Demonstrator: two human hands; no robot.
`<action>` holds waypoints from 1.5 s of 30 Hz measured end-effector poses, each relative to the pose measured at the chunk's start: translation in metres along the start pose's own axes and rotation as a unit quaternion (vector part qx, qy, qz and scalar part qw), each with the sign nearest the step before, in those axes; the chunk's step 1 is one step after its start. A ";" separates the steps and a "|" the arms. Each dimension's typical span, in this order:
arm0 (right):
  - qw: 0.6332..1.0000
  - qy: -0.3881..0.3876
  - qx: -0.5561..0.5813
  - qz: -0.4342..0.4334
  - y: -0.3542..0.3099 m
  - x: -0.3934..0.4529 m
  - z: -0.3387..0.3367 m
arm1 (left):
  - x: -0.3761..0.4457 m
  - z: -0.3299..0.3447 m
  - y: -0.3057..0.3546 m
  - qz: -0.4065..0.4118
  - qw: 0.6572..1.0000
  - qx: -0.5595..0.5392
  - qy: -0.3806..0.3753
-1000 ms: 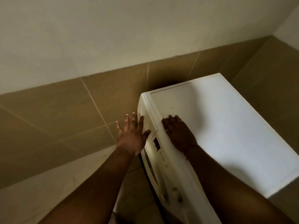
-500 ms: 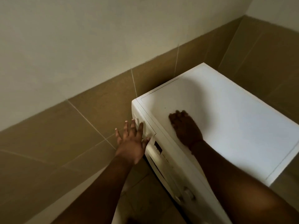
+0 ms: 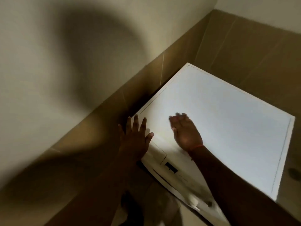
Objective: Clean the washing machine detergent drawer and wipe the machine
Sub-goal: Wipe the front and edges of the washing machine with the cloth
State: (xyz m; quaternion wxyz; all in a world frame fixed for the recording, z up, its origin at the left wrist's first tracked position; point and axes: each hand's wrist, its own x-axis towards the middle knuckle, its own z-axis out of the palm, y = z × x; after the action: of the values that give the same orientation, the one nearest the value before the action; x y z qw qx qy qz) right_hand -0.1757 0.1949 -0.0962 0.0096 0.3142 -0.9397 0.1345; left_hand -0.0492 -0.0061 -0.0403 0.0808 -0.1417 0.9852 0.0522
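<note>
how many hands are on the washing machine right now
2: the left hand is spread at the washing machine's front-left corner; the right hand, blurred, is over the lid, contact unclear. Neither holds anything.

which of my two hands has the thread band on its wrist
The right hand, held over the white top of the washing machine. A thin reddish band circles its wrist; the left hand, at the machine's front corner, has a bare wrist.

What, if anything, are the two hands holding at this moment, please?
Nothing is held. The left hand is spread open at the white washing machine's front corner; the right hand is open above its top.
</note>
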 end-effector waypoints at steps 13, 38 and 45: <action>0.999 0.011 -0.042 -0.015 0.018 0.022 -0.008 | 0.072 -0.017 0.020 0.143 0.989 -0.012 0.038; 0.997 0.024 -0.060 0.039 0.174 0.113 -0.029 | 0.160 -0.001 0.098 0.137 0.990 0.007 0.025; 0.997 -0.044 -0.047 0.046 0.216 0.150 -0.035 | 0.178 0.004 0.103 0.133 0.991 0.017 0.024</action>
State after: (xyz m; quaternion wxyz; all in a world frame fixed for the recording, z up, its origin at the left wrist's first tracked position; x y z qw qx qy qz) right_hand -0.4269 0.2811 -0.0999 -0.0229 0.2752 -0.9580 0.0767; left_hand -0.2466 0.0447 -0.0674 0.0515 -0.0087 0.9978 0.0419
